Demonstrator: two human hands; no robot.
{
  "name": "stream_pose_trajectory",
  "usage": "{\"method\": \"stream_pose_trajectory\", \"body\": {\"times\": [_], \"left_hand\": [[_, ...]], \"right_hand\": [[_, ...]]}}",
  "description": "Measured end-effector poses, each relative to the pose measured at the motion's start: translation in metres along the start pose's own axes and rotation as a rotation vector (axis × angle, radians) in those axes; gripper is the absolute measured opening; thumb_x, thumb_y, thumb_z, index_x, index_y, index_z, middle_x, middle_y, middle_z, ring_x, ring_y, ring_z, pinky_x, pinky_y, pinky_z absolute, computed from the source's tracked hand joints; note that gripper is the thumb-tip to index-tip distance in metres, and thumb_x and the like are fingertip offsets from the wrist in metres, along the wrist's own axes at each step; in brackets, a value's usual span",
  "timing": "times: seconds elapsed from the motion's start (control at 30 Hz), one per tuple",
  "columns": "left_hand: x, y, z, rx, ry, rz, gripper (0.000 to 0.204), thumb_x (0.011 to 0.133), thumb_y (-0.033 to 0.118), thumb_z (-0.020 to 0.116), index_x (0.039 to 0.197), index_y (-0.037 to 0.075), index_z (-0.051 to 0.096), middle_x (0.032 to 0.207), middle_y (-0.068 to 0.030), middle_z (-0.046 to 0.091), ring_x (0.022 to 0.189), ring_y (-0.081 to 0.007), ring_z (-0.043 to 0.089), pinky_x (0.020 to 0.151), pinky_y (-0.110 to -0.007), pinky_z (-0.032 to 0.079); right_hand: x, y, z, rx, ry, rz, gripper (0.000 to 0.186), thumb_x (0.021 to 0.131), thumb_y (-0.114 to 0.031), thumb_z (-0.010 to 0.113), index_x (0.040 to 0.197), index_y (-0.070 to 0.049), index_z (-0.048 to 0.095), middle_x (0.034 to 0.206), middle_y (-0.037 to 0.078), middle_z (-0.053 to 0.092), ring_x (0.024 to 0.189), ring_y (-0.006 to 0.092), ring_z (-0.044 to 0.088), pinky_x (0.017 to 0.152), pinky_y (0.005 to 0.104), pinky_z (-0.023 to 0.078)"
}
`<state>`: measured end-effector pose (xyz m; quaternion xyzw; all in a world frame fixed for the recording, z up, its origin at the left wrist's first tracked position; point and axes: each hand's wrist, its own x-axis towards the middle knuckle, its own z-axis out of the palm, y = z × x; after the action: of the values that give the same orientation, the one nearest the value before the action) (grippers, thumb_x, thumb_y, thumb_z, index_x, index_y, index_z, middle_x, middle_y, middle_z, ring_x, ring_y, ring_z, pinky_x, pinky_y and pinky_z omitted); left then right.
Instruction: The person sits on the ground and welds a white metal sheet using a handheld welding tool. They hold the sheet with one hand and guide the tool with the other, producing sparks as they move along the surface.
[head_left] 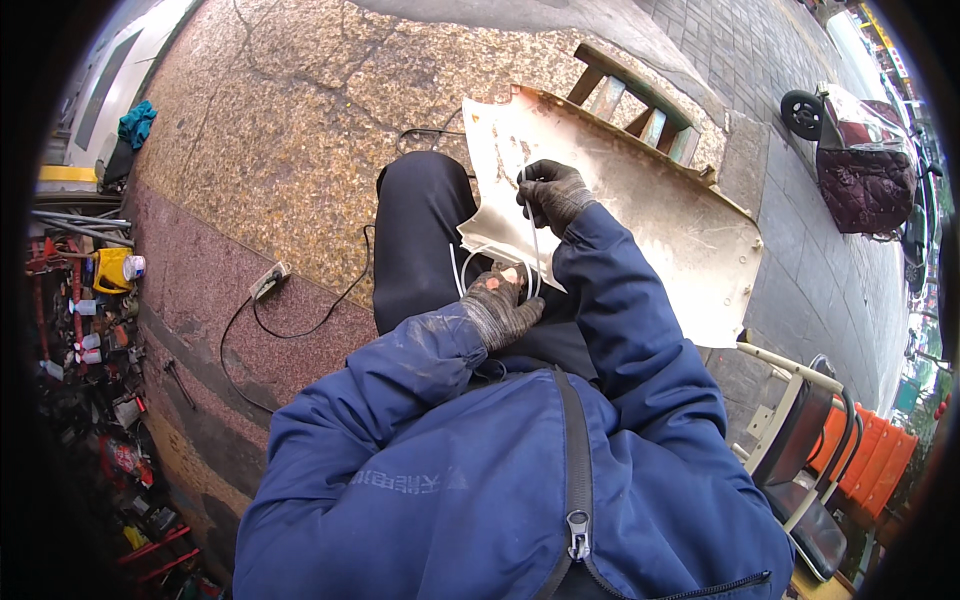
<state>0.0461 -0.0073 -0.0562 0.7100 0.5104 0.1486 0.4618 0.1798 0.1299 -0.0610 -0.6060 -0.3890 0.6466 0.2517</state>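
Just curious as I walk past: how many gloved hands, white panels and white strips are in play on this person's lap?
Gloved hands: 2, left hand and right hand
White panel: 1, lying across the knee
Thin white strips: at least 1, held between both hands; the exact number is unclear
Total: 4

No packages, labels or screens.
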Motion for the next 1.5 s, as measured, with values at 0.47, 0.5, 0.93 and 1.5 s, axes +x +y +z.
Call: {"method": "stream_pose_trajectory", "body": {"times": [0.47, 0.5, 0.93, 1.5], "left_hand": [[0.003, -0.006, 0.006, -0.089, 0.035, 0.032, 0.043, 0.077, 0.03, 0.06, 0.108, 0.001, 0.051, 0.096, -0.019, 0.059, 0.093, -0.0347, 0.056, 0.081, -0.04, 0.043], [0.003, -0.006, 0.007, -0.072, 0.057, 0.045, 0.043, 0.077, 0.029, 0.06, 0.108, 0.001, 0.051, 0.097, -0.0188, 0.059, 0.093, -0.0342, 0.056, 0.081, -0.039, 0.043], [0.001, 0.01, -0.01, -0.099, -0.083, -0.142, 0.047, 0.075, 0.034, 0.06, 0.109, 0.002, 0.052, 0.107, -0.0236, 0.055, 0.103, -0.0375, 0.052, 0.089, -0.042, 0.042], [0.004, 0.011, -0.014, -0.051, -0.024, -0.046, 0.047, 0.076, 0.035, 0.06, 0.106, 0.001, 0.051, 0.096, -0.0206, 0.057, 0.093, -0.0357, 0.054, 0.082, -0.042, 0.041]], "right_hand": [[-0.003, -0.003, 0.001, 0.008, 0.014, 0.005, 0.006, 0.077, 0.0, 0.061, 0.082, -0.003, 0.059, 0.06, 0.007, 0.058, 0.043, 0.0135, 0.053, 0.033, 0.0246, 0.037], [-0.002, -0.003, 0.001, 0.006, 0.017, 0.009, 0.007, 0.076, 0.0, 0.061, 0.082, -0.003, 0.059, 0.06, 0.007, 0.057, 0.044, 0.0136, 0.053, 0.033, 0.0247, 0.037], [0.0, -0.003, -0.003, -0.019, -0.003, 0.0, 0.009, 0.077, -0.002, 0.059, 0.086, -0.002, 0.06, 0.064, 0.008, 0.06, 0.046, 0.0157, 0.054, 0.036, 0.0274, 0.042], [0.003, -0.009, -0.001, -0.021, 0.006, 0.013, 0.009, 0.079, -0.002, 0.058, 0.087, -0.003, 0.06, 0.064, 0.008, 0.06, 0.046, 0.0153, 0.054, 0.036, 0.0268, 0.041]]}}
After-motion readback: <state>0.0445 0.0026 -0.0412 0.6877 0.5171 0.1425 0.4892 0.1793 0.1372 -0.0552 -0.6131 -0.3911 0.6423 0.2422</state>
